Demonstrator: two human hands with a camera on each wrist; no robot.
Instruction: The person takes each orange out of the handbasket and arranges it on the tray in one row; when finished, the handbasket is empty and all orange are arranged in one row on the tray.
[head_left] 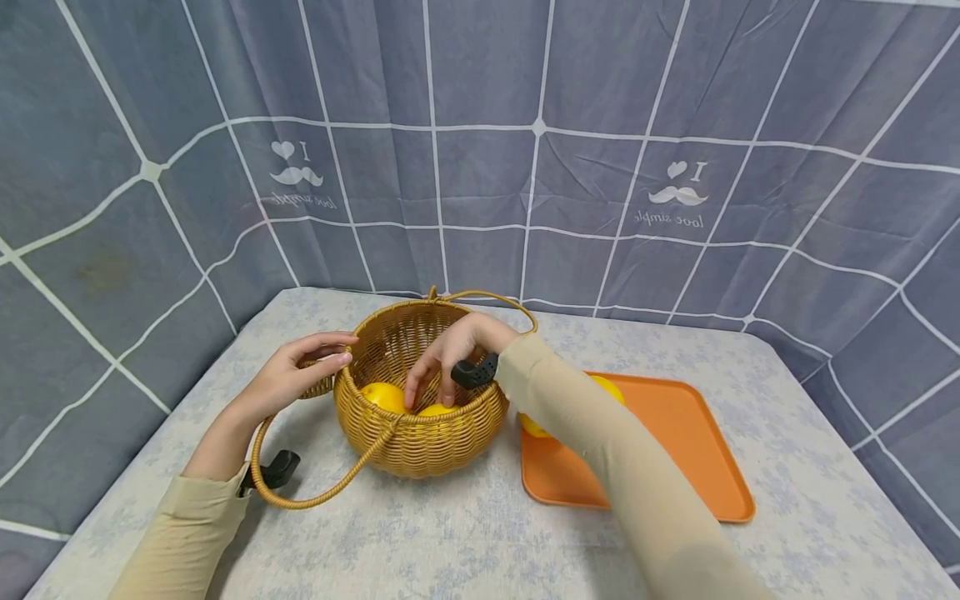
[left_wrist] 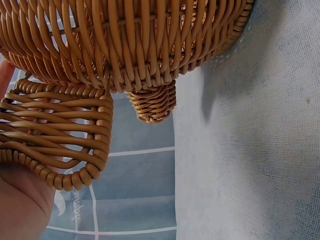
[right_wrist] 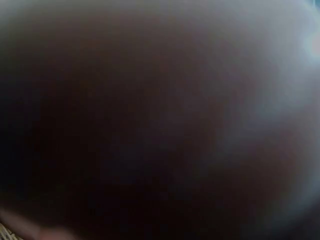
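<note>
One wicker basket [head_left: 420, 433] sits on the table [head_left: 450, 533] before me with two yellow fruits [head_left: 384, 395] visible in it, and one orange tray [head_left: 675, 442] just to its right carries one more yellow fruit [head_left: 534, 427], half hidden by my sleeve. My left hand [head_left: 288, 379] grips the woven side handle [left_wrist: 55, 140] at the basket's left rim, fingers curled over it. My right hand [head_left: 453, 350] reaches down inside, loosely spread fingertips touching the nearer fruit; whether they pinch it I cannot tell.

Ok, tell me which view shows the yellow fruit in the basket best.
The head view: two yellow fruits lie in the basket under the right hand. The left wrist view shows only the basket's outer weave; the right wrist view is a dark blur.
</note>
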